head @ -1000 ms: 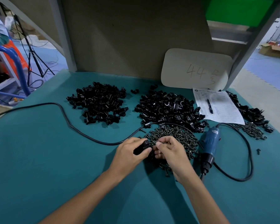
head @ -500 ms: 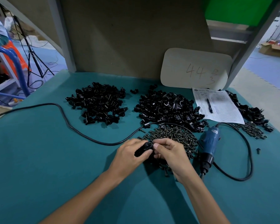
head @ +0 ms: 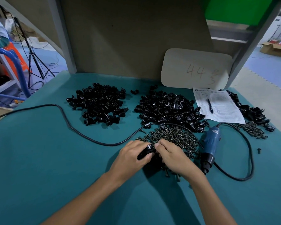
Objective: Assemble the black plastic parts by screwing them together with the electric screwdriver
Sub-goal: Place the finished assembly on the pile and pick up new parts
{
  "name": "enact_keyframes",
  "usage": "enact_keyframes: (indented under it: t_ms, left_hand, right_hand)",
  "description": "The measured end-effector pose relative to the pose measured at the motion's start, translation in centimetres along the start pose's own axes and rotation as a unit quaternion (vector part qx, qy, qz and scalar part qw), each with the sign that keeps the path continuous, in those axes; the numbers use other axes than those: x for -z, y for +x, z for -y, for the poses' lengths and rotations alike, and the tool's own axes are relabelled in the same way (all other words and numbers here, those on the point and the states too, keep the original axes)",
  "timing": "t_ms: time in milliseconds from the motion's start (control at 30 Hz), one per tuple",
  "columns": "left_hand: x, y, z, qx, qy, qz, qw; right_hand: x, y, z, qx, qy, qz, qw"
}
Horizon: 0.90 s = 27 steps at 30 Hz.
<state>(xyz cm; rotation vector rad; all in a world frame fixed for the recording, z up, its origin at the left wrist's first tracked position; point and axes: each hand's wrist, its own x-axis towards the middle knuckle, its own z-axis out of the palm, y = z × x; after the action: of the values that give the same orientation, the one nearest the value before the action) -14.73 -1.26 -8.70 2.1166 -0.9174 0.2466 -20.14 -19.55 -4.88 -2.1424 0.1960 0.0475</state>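
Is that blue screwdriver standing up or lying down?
Lying down: the electric screwdriver rests on its side on the teal table, right of the right hand; neither hand holds it.

Dim, soft shadows, wide-angle edge warp

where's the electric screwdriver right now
In the head view the blue electric screwdriver lies untouched on the teal table, just right of the right hand and the screw pile, in front of the paper form.
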Motion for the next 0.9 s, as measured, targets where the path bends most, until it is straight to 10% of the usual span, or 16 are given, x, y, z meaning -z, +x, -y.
enact_keyframes:
  t_ms: [700, 900]
  left_hand:
    - [-0.1, -0.1, 0.1, -0.025, 0.009, 0.001, 1.000]
    - [-0.3, -0.2, 0.2, -0.020, 0.007, -0.024, 0.999]
  right_hand:
    - [1.0, 0.4, 0.6, 0.006, -0.047, 0.063, 0.997]
    - [3.7, -0.3, 0.3, -0.008, -0.163, -0.062, 0.985]
